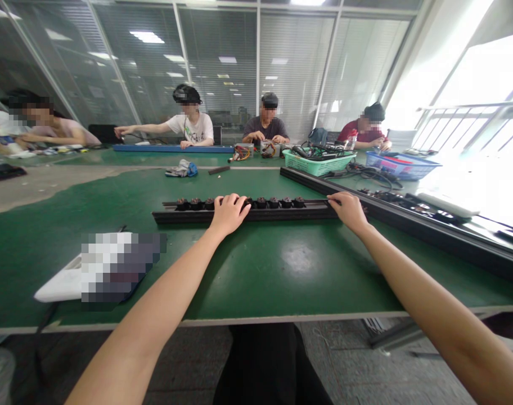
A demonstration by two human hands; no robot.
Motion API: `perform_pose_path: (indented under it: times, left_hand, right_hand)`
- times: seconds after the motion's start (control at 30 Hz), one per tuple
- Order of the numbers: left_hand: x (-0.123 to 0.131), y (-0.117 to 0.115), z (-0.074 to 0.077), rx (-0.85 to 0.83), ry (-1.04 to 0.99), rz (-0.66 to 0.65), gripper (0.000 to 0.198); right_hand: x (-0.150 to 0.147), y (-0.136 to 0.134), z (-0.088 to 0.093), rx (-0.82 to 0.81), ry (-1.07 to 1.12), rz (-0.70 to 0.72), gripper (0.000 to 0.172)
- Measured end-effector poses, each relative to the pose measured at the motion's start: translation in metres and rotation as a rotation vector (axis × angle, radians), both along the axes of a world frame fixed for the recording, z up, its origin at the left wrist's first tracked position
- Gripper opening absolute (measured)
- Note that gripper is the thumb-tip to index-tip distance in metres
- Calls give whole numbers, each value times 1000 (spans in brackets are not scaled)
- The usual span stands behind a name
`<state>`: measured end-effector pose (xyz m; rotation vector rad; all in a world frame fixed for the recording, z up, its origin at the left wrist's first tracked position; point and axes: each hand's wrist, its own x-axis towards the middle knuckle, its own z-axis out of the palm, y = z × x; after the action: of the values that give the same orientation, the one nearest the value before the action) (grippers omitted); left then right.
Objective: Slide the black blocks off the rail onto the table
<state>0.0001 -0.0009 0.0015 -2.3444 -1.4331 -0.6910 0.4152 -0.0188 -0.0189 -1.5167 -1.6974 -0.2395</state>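
Observation:
A long black rail (189, 217) lies crosswise on the green table in front of me. Along its back side stands a row of small round black parts (274, 202) with brownish tops, in a narrow channel. My left hand (230, 214) is curled over the middle of this row, its fingers around one of the round parts and hiding some of them. At the rail's right end, my right hand (350, 210) pinches the end of the narrow channel between thumb and fingers.
A longer black rail (408, 222) runs diagonally on the right. Behind it are a green basket (319, 164) of cables and a blue basket (402, 167). A white device (66, 278) lies at left, a grey-blue glove (181, 168) farther back. Several people sit across the table.

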Motion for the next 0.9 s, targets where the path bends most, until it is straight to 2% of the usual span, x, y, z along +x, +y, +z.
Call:
perform_pose_path:
  times: [0.9]
  left_hand:
    - [0,-1,1,-8,-3,-3,43]
  right_hand:
    - [4,-2,2,-8,-9,-24,27]
